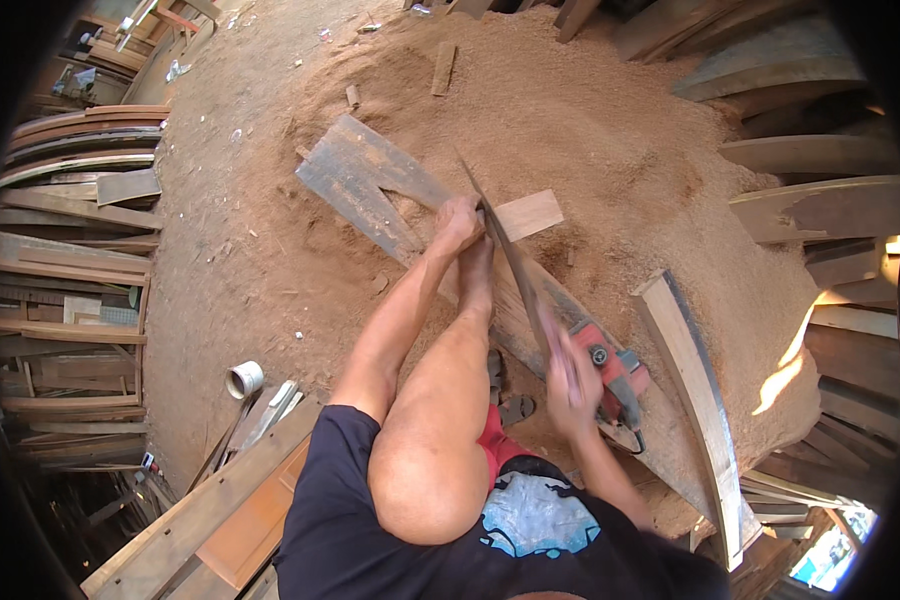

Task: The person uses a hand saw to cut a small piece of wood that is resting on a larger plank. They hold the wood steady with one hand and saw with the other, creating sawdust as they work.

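Note:
My right hand (573, 387), blurred by motion, is closed round the handle of a handsaw (518, 262). The long, tapering blade slants up and left, past my left hand. My left hand (458, 222) is closed on a short, pale piece of wood (532, 215), which sticks out to the right of the blade. How the fingers wrap round it is partly hidden. Beside that hand, my bare foot presses down from above, knee raised. Underneath lies a long, worn plank (370, 180) with a V-shaped notch at its far end. The exact contact of blade and wood cannot be made out.
A red electric planer (610, 372) rests on the plank near my right hand. Right of it stands a curved timber (692, 390). Sawdust covers the ground. Stacked boards (75, 260) line the left, more timbers (820, 205) the right. A white cylindrical container (244, 379) lies at lower left.

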`<state>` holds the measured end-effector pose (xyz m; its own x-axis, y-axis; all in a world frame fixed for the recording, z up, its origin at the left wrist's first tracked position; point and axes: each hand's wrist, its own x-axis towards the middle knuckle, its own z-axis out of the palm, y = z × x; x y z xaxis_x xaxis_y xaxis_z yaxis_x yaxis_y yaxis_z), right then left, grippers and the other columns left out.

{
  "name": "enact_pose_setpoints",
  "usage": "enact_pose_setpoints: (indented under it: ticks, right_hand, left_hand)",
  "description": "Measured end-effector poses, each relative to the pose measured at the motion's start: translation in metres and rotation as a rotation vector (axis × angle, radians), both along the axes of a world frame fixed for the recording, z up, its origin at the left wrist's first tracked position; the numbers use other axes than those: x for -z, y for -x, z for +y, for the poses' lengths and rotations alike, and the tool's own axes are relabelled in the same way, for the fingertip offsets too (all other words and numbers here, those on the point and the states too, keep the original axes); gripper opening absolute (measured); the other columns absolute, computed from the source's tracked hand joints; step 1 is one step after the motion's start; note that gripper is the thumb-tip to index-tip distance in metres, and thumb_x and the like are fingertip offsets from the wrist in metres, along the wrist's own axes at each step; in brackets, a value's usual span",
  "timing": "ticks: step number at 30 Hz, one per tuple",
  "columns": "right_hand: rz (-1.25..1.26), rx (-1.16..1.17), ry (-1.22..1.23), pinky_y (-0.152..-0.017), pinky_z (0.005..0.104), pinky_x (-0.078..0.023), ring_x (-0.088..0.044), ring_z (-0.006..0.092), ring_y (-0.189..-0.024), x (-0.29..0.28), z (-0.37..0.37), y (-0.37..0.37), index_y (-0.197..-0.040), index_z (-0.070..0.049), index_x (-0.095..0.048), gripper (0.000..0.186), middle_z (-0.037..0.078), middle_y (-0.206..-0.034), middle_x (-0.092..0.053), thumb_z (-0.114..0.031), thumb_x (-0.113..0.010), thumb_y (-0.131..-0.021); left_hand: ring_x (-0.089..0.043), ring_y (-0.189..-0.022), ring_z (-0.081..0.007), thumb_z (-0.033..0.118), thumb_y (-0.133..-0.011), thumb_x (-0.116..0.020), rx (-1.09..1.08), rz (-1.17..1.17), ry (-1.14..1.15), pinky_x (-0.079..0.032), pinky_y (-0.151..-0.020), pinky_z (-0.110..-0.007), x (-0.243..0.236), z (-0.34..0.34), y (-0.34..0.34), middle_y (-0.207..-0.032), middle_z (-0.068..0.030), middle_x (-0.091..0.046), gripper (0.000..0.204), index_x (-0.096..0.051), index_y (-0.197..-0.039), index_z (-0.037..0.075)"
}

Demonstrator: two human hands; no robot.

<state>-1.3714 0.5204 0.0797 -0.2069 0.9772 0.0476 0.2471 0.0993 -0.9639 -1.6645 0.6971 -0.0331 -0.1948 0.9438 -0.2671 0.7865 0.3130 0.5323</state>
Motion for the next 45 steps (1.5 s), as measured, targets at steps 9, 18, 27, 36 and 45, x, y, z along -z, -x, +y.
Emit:
enact_pose_setpoints:
  ticks: [9,18,27,36,45]
  right_hand:
    - [0.039,-0.083,-0.009,-0.097,0.0364,-0.051,-0.068,0.0278,-0.111,-0.006,0.087,0.060,-0.132,0.004,-0.060,0.039,0.020,-0.120,-0.069,-0.015,-0.064,-0.099]
    - [-0.009,0.029,0.090,-0.104,0.0377,-0.049,-0.066,0.0290,-0.121,0.016,0.025,0.017,-0.133,0.003,-0.061,0.038,0.021,-0.131,-0.067,-0.012,-0.064,-0.098]
    - [-0.013,-0.065,-0.038,-0.104,0.0406,-0.048,-0.064,0.0315,-0.121,0.008,0.041,0.027,-0.136,0.001,-0.057,0.041,0.020,-0.132,-0.064,-0.011,-0.064,-0.098]
    - [0.049,0.050,-0.007,-0.094,0.0354,-0.052,-0.068,0.0221,-0.107,0.018,0.028,0.007,-0.135,0.001,-0.060,0.041,0.016,-0.115,-0.071,-0.010,-0.065,-0.097]
    - [-0.018,-0.115,0.101,-0.100,0.0377,-0.051,-0.069,0.0321,-0.116,-0.006,0.140,0.092,-0.134,0.003,-0.062,0.045,0.023,-0.129,-0.069,-0.022,-0.069,-0.097]
  left_hand:
    - [-0.065,-0.108,-0.0481,0.027,-0.091,-0.058,-0.050,0.025,-0.066,-0.052,-0.093,-0.056,0.016,0.008,0.008,-0.110,-0.0255,-0.071,0.030,-0.072,-0.112,0.011]
    - [-0.064,-0.107,-0.0501,0.024,-0.091,-0.057,-0.001,0.000,-0.044,-0.051,-0.092,-0.057,0.014,-0.001,-0.001,-0.109,-0.0273,-0.070,0.028,-0.071,-0.108,0.007]
    - [-0.065,-0.108,-0.0483,0.026,-0.090,-0.057,-0.080,0.080,-0.053,-0.052,-0.093,-0.055,0.048,0.006,0.019,-0.111,-0.0261,-0.071,0.035,-0.072,-0.118,0.012]
    - [-0.065,-0.104,-0.0492,0.021,-0.089,-0.056,0.036,0.063,-0.018,-0.052,-0.090,-0.056,0.005,-0.004,-0.007,-0.105,-0.0273,-0.070,0.032,-0.070,-0.114,0.008]
    - [-0.066,-0.108,-0.0480,0.031,-0.091,-0.058,-0.080,-0.069,0.044,-0.053,-0.092,-0.054,0.009,0.012,0.006,-0.111,-0.0255,-0.071,0.038,-0.070,-0.123,0.015]
